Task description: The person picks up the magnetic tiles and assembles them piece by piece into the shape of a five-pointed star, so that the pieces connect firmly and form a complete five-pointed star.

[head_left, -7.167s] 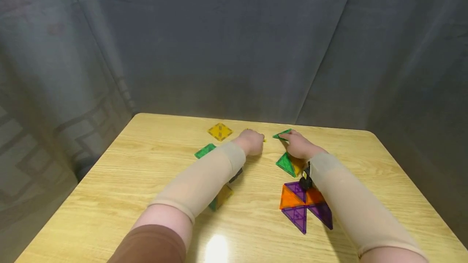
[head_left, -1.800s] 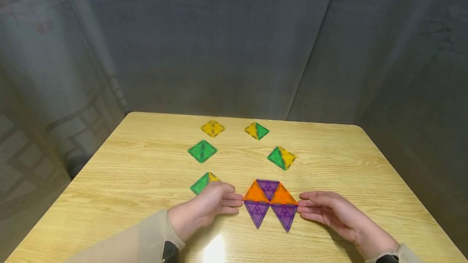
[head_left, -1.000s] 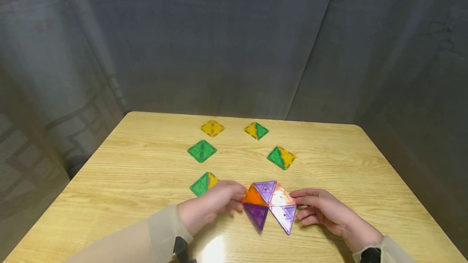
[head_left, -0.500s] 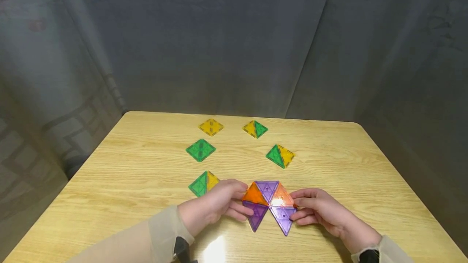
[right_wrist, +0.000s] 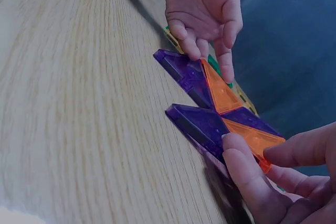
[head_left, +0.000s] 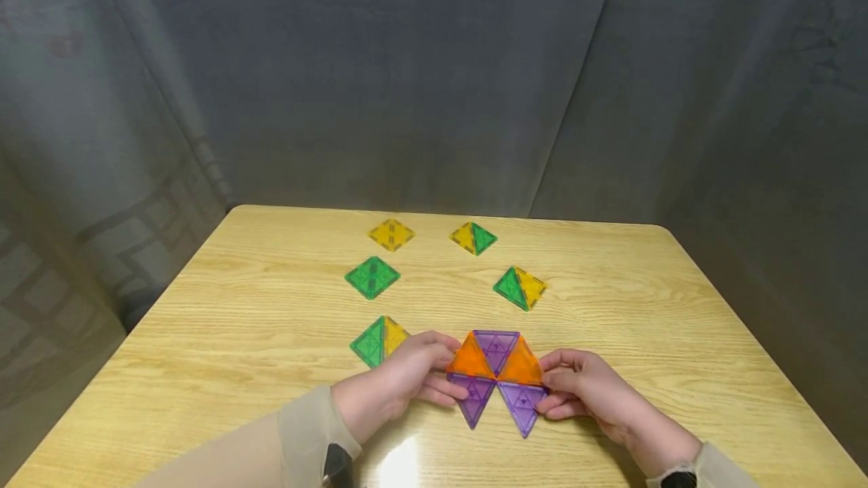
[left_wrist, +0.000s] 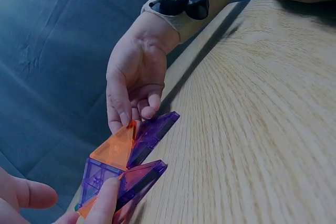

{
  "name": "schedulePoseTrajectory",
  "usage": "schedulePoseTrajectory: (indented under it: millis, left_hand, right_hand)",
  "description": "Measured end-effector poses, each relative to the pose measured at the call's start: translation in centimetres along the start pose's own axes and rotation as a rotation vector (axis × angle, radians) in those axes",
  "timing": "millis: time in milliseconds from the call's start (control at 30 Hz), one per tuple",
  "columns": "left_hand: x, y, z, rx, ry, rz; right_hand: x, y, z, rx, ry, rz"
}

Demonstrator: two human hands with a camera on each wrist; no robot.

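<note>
Five translucent triangular magnetic tiles, two orange and three purple, join in a fan with a gap at the bottom. My left hand holds its left side, around the left orange tile and lower left purple tile. On the opposite side my right hand pinches the right orange tile and touches the lower right purple tile. The top purple tile sits between the orange ones. In the right wrist view the fan's lower purple points look raised off the table.
Diamond pairs lie on the wooden table: a yellow pair, a green pair, and green-yellow pairs at back, right and left, the last partly behind my left hand. Grey curtains hang around.
Both hands came from the back tiles to the fan's sides. Their straight fingers then curled onto its edges. The fan tilted, catching glare on its right half; that glare is gone now.
</note>
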State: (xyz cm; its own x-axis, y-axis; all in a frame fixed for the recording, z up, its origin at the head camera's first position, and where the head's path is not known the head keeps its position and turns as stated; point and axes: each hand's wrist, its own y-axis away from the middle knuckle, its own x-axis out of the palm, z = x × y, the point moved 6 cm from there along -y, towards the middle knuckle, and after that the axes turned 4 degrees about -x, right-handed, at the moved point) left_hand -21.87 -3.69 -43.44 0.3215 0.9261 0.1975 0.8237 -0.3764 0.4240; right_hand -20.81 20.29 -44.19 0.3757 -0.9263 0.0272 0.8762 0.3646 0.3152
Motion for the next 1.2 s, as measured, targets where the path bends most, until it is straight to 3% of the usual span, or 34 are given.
schedulePoseTrajectory:
  millis: [333,700,1200]
  left_hand:
    - [-0.07,-0.07,0.38,0.013,-0.007,0.017]
    - [-0.17,-0.08,0.41,0.015,-0.011,0.028]
    - [-0.33,0.12,0.32,0.019,0.011,0.034]
  right_hand:
    - [0.62,0.32,0.38,-0.021,0.035,0.059]
    - [0.07,0.06,-0.05,0.015,-0.016,0.039]
    - [0.45,0.15,-0.59,-0.009,-0.051,0.060]
